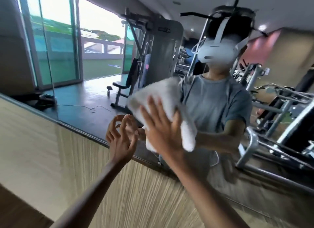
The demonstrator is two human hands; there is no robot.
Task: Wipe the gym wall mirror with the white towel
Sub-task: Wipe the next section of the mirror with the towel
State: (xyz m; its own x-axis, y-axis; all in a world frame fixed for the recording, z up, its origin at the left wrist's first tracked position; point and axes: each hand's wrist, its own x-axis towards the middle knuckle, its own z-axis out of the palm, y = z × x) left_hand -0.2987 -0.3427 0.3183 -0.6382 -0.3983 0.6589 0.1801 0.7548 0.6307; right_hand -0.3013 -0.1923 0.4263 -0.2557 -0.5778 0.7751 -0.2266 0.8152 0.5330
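Observation:
The gym wall mirror (95, 71) fills the upper part of the view above a wood-grain wall panel. My right hand (161, 126) lies flat with spread, straight fingers on the white towel (158, 95), pressing it against the glass at the middle. The towel is blurred and one end hangs down at the lower right. My left hand (119, 137) hovers just left of the towel near the mirror's lower edge, its fingers loosely curled and holding nothing. Its fingertips are close to the glass.
The wood-grain panel (51, 151) runs below the mirror's dark lower frame (81, 127). The glass reflects a person in a grey shirt wearing a headset, a weight bench, gym machines and large windows.

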